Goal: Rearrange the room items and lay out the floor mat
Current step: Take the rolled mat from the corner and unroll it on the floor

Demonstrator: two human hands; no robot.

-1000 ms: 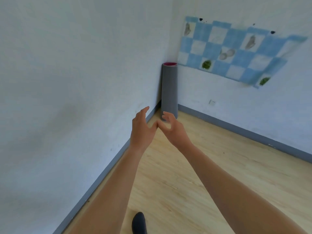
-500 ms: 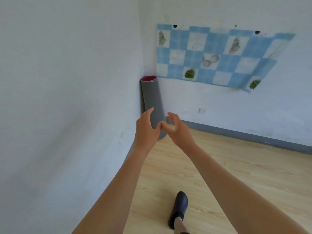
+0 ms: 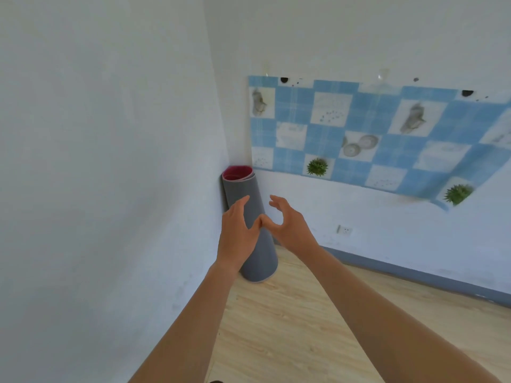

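Note:
A rolled floor mat (image 3: 250,194), grey outside and pink inside, stands upright in the corner where the two walls meet. Both my arms reach toward it. My left hand (image 3: 237,233) is in front of the roll's left side with fingers extended. My right hand (image 3: 287,228) is just right of the roll, fingers loosely curved and spread. The thumbs nearly meet in front of the roll. Neither hand grips anything; whether they touch the roll is unclear.
A white wall (image 3: 96,189) runs close along the left. A blue-and-white checked cloth (image 3: 373,134) hangs on the far wall above a socket (image 3: 344,230). Light wooden floor (image 3: 290,327) spreads below, edged by a grey skirting board (image 3: 414,275).
I have come closer to the corner, so the rolled mat looms larger. Both hands have risen up to the roll's middle and spread slightly. The shoe has left the view.

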